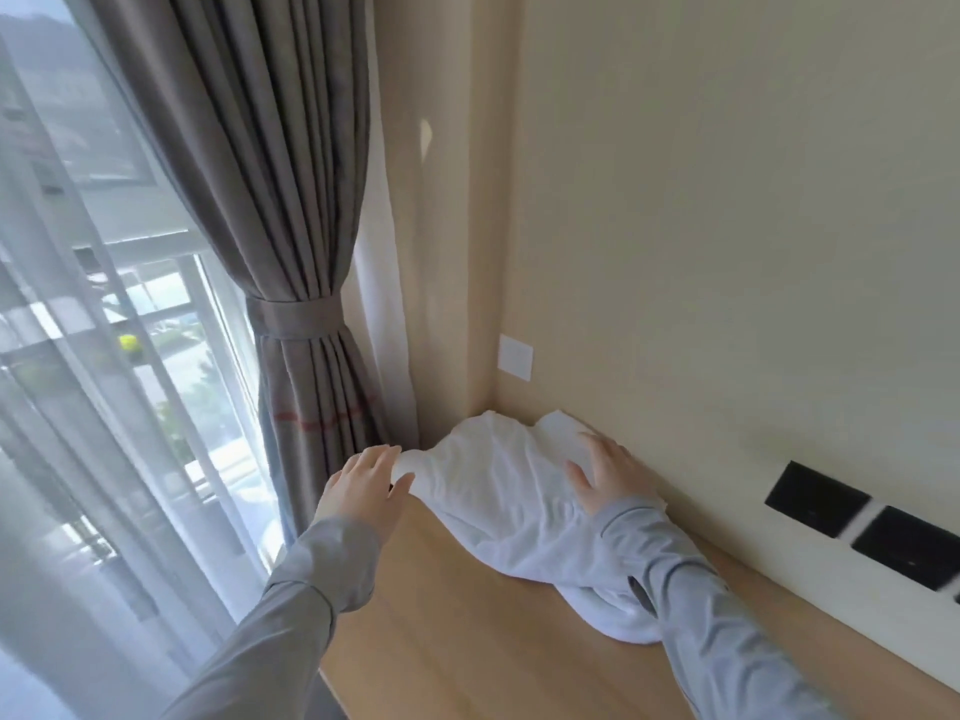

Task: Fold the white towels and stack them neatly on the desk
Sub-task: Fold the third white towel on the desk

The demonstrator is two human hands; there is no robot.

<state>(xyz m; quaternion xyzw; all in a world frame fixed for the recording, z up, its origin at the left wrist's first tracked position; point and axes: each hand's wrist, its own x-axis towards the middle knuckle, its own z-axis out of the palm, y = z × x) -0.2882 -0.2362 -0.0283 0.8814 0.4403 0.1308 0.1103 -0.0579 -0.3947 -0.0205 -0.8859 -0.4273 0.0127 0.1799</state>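
We are spreading the fingers of our right hand (610,472) flat and pressing them on the far end of the white towel (498,506), by the wall (727,252), while the fingers of our left hand (363,491) are spreading out and touching the towel's left edge, pinching nothing we can see. The towel is lying rumpled on the desk (441,641) between both hands, running long from the far corner back under our right sleeve (701,589), so the right hand is sitting nearer. We are seeing no basket or box, and no folded stack.
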